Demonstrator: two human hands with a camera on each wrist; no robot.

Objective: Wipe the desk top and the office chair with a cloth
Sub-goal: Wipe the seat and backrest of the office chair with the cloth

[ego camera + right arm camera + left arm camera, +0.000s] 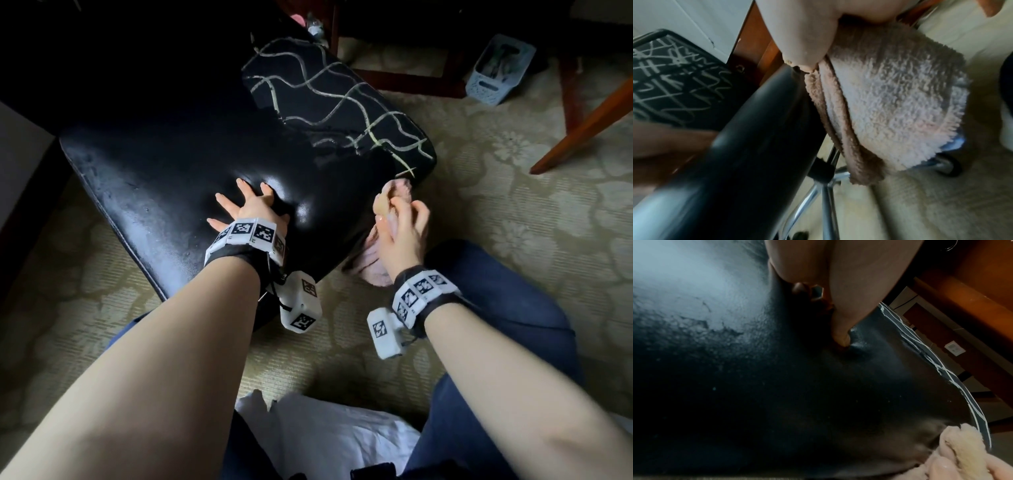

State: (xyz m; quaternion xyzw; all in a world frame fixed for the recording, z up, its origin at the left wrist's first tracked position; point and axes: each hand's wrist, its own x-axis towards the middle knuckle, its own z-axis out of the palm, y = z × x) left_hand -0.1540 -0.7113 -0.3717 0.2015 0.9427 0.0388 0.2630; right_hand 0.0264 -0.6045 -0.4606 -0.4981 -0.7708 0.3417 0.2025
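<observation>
Both of our hands are at the black office chair seat: our left hand lies flat on the glossy cushion with its fingers spread and straight, grasping nothing. Our right hand grips a bunched pink fleecy cloth, pressing it against the seat's right edge just below the line-patterned backrest. Under the seat we see the chrome chair base on floral carpet.
</observation>
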